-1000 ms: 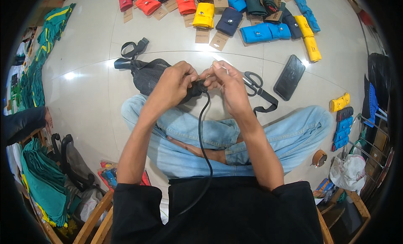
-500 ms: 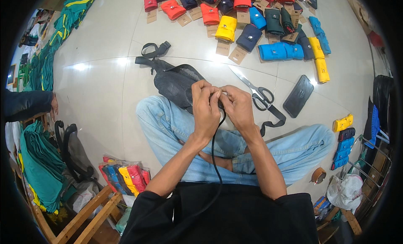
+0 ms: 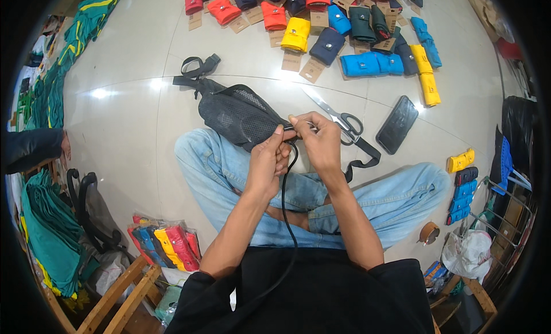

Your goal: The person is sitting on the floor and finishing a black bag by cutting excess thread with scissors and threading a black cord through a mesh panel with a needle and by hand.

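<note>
A black mesh waist bag [image 3: 244, 113] lies on the floor beyond my left knee, its strap and buckle stretching to the far left. At the bag's right end my left hand [image 3: 268, 161] is closed, thumb and fingers pinching its dark edge. My right hand [image 3: 321, 141] pinches close beside it; a thin pale, shiny piece shows at its fingers, too small to name. A black cord [image 3: 285, 202] hangs from near my hands down over my shirt. Right of my hands lie scissors [image 3: 348, 122] with black handles, next to a black strap [image 3: 367, 157].
Rolled pouches [image 3: 327, 45] in several colours, with brown tags, spread across the far floor. A black phone [image 3: 397, 124] lies to the right. Bagged pouches [image 3: 166, 242] sit at lower left, stacked pouches [image 3: 462, 187] at right. Another person's sleeve [image 3: 34, 149] reaches in from the left.
My hands have moved slightly apart and the fingertips are spread less tightly together, with the right hand now higher than the left. The whole view has shifted a little.
</note>
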Action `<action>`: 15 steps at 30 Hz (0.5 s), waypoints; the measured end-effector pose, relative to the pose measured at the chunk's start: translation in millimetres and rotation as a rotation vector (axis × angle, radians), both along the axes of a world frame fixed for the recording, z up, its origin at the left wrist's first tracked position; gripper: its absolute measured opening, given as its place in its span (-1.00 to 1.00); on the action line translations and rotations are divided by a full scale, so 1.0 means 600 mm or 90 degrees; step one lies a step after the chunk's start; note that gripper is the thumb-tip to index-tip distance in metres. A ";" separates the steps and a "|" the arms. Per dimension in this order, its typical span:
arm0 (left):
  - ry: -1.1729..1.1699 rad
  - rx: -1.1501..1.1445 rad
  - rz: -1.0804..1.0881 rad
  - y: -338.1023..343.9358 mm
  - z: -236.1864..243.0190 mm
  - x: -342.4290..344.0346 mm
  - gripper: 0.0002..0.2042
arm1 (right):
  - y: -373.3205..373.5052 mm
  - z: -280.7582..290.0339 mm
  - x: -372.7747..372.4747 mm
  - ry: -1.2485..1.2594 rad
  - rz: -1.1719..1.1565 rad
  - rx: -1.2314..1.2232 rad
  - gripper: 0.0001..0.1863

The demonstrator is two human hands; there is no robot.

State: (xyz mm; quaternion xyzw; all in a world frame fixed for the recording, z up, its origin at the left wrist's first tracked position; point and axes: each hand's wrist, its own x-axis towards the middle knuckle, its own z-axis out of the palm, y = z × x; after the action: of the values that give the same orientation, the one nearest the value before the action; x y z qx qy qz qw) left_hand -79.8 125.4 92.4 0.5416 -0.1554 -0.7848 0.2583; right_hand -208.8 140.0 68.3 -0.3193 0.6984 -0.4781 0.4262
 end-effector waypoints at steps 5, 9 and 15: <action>-0.008 0.030 0.064 0.006 -0.020 -0.014 -0.78 | 0.024 0.004 0.018 0.152 0.005 -0.084 -0.76; 0.005 0.036 0.092 0.013 -0.034 -0.016 -0.82 | 0.050 0.001 0.024 -0.004 -0.023 -0.004 -0.80; -0.034 0.006 0.080 0.025 -0.027 -0.007 -0.82 | 0.071 -0.006 0.020 0.168 0.088 -0.178 -0.87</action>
State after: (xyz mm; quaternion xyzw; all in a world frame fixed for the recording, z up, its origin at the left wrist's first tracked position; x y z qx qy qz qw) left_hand -83.8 140.3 76.3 0.5726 -0.1239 -0.7527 0.3003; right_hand -196.9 182.6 64.5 -0.4820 0.6518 -0.4940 0.3143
